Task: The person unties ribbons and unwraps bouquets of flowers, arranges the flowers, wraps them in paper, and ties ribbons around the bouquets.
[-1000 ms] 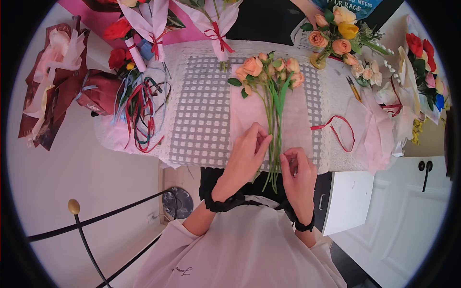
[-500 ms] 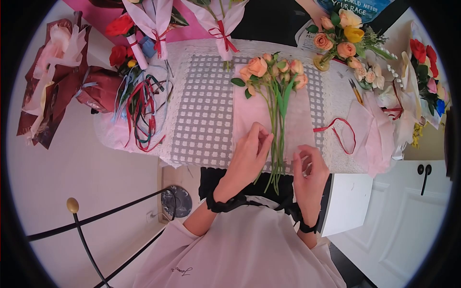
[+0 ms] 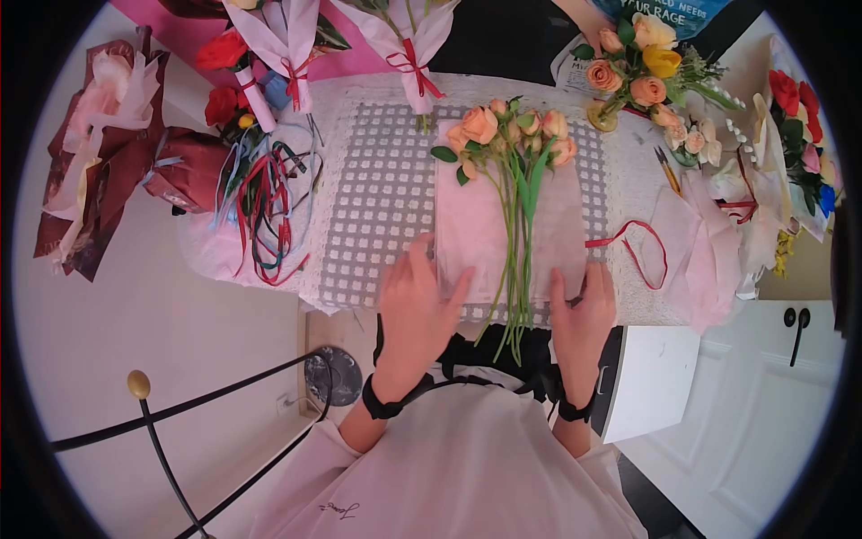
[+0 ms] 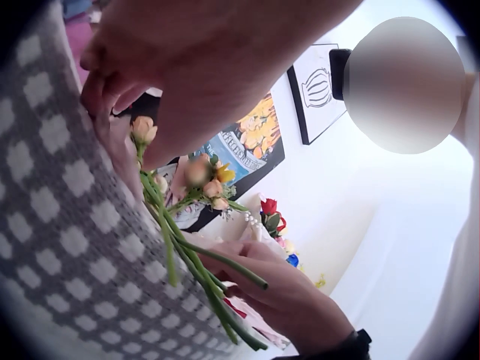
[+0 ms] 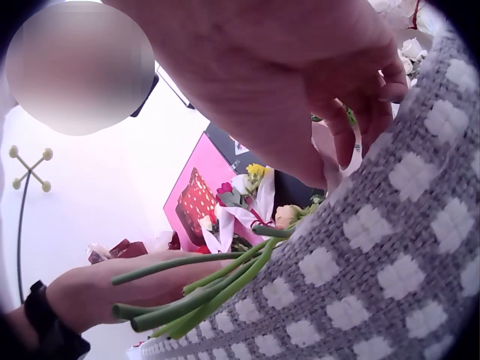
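A bunch of peach roses (image 3: 480, 126) with long green stems (image 3: 512, 260) lies on a sheet of pale pink wrapping paper (image 3: 467, 216). Its stem ends reach past the near edge of the table. My left hand (image 3: 413, 310) is at the lower left edge of the paper, thumb over the sheet and fingers spread outside it. At the lower right edge is my right hand (image 3: 582, 314), its thumb likewise over the paper and its fingers loosely bent beyond the edge. Both hands are apart from the stems, which hang between them in the wrist views.
Tangled ribbons (image 3: 269, 207) lie at left. A red ribbon (image 3: 642, 247), folded pink paper (image 3: 696, 242) and a pen-like tool (image 3: 667, 171) lie at right. A vase of peach and yellow flowers (image 3: 642, 81) and wrapped bouquets (image 3: 413, 63) stand behind. Grey checked cloth (image 3: 373, 198) covers the middle.
My left hand has left the stems and moved left to the paper's edge, its fingers spreading. The right hand moved right, away from the stems, to the opposite edge. The roses stay in place.
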Available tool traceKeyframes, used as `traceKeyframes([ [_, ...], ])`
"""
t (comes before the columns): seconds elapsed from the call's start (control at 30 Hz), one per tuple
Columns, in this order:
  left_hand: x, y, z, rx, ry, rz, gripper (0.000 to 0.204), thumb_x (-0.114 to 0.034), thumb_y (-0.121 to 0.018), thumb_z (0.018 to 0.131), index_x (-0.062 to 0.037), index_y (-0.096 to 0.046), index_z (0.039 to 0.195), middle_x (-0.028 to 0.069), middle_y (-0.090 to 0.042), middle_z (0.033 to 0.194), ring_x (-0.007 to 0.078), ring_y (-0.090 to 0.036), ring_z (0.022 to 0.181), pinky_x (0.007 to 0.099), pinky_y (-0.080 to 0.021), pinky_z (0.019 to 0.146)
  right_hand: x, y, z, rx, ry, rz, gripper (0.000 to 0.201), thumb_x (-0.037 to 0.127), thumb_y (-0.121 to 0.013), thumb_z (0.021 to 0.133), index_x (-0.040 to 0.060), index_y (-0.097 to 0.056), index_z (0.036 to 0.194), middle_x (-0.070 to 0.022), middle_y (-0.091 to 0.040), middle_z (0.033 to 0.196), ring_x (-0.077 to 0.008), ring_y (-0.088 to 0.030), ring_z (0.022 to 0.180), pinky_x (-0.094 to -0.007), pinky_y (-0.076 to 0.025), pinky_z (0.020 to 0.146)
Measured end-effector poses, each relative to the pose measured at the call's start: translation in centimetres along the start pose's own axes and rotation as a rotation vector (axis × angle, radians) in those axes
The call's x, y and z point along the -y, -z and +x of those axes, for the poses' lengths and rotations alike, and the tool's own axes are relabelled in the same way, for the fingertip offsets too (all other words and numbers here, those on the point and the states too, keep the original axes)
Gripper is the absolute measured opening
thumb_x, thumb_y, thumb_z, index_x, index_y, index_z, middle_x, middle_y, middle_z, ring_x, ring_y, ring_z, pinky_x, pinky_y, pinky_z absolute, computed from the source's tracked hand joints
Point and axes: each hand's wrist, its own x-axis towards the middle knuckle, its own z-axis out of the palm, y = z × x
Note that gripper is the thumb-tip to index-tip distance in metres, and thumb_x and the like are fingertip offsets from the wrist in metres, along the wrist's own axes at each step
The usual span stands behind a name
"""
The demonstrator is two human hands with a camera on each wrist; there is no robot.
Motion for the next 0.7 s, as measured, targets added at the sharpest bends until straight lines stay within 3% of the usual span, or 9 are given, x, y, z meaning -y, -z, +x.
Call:
traceKeyframes([
  [0.13, -1.3, -1.5, 0.1, 0.034, 0.010, -0.087, 0.065, -0.024, -0.081, 0.087, 0.0005, -0.049, 0.138, 0.0157, -0.059, 0.086, 0.0369, -0.060, 0.084, 0.0454, -0.049, 0.078, 1.3, -0.5, -0.1, 0.033, -0.009, 0.090, 0.022, 0.000, -0.072, 0.086, -0.0014, -0.054, 0.099, -0.0186, -0.058, 0.100, -0.0386, -0.060, 0.093, -0.0483, -0.047, 0.077],
  [0.2, -1.0, -2.6, -0.1, 0.042, 0.036, -0.141, 0.066, -0.023, -0.081, 0.087, 0.0007, -0.047, 0.139, 0.0165, -0.060, 0.089, 0.0376, -0.060, 0.085, 0.0455, -0.048, 0.081, 1.4, -0.9, -0.1, -0.048, 0.127, 0.145, 0.027, -0.009, -0.069, 0.083, -0.0010, -0.052, 0.103, -0.0242, -0.060, 0.126, -0.0432, -0.061, 0.109, -0.0463, -0.050, 0.087],
  [0.23, -0.9, -2.9, -0.1, 0.047, 0.063, -0.192, 0.068, -0.023, -0.081, 0.086, 0.0008, -0.046, 0.140, 0.0173, -0.061, 0.093, 0.0382, -0.059, 0.087, 0.0456, -0.048, 0.083, 1.5, -0.9, -0.1, -0.047, 0.128, 0.144, 0.027, -0.009, -0.069, 0.083, -0.0010, -0.052, 0.103, -0.0242, -0.060, 0.126, -0.0432, -0.061, 0.109, -0.0463, -0.050, 0.087],
  [0.3, -1.0, -2.8, -0.3, -0.015, 0.060, -0.149, 0.068, -0.023, -0.082, 0.086, 0.0012, -0.047, 0.139, 0.0176, -0.060, 0.100, 0.0377, -0.058, 0.093, 0.0462, -0.046, 0.087, 1.7, -0.9, -0.1, 0.009, 0.159, 0.206, 0.030, -0.016, -0.062, 0.081, -0.0021, -0.049, 0.104, -0.0287, -0.045, 0.154, -0.0479, -0.056, 0.126, -0.0438, -0.049, 0.099],
  [0.43, -0.9, -1.8, -0.2, -0.099, 0.093, 0.078, 0.066, -0.027, -0.083, 0.084, 0.0022, -0.051, 0.134, 0.0167, -0.055, 0.114, 0.0357, -0.053, 0.108, 0.0476, -0.039, 0.098, 0.8, -1.7, -0.1, 0.060, 0.203, 0.339, 0.030, -0.020, -0.054, 0.080, -0.0033, -0.045, 0.103, -0.0301, -0.036, 0.163, -0.0499, -0.052, 0.132, -0.0440, -0.046, 0.105],
  [0.53, -0.5, -1.6, 0.3, -0.087, 0.055, 0.055, 0.061, -0.029, -0.083, 0.084, 0.0033, -0.054, 0.126, 0.0169, -0.051, 0.119, 0.0347, -0.050, 0.111, 0.0465, -0.038, 0.098, 0.8, -1.8, -0.2, 0.180, 0.144, 0.388, 0.036, -0.022, -0.048, 0.079, -0.0055, -0.046, 0.111, -0.0297, -0.034, 0.164, -0.0495, -0.047, 0.140, -0.0444, -0.042, 0.111],
  [0.63, -0.7, -1.9, 0.7, -0.030, 0.015, -0.013, 0.053, -0.029, -0.082, 0.085, 0.0032, -0.056, 0.118, 0.0165, -0.054, 0.111, 0.0361, -0.052, 0.106, 0.0475, -0.038, 0.095, 0.6, -2.4, -0.3, 0.077, 0.281, 0.377, 0.048, -0.024, -0.041, 0.081, -0.0036, -0.044, 0.125, -0.0276, -0.035, 0.166, -0.0451, -0.044, 0.147, -0.0419, -0.040, 0.115],
  [0.7, -0.7, -2.8, 0.6, -0.011, -0.015, -0.039, 0.049, -0.027, -0.082, 0.085, 0.0027, -0.056, 0.114, 0.0163, -0.056, 0.107, 0.0366, -0.053, 0.102, 0.0479, -0.039, 0.093, 2.1, -1.3, -0.1, 0.173, 0.098, 0.481, 0.072, -0.023, -0.038, 0.084, -0.0061, -0.032, 0.154, -0.0276, -0.031, 0.167, -0.0450, -0.035, 0.152, -0.0439, -0.035, 0.120],
])
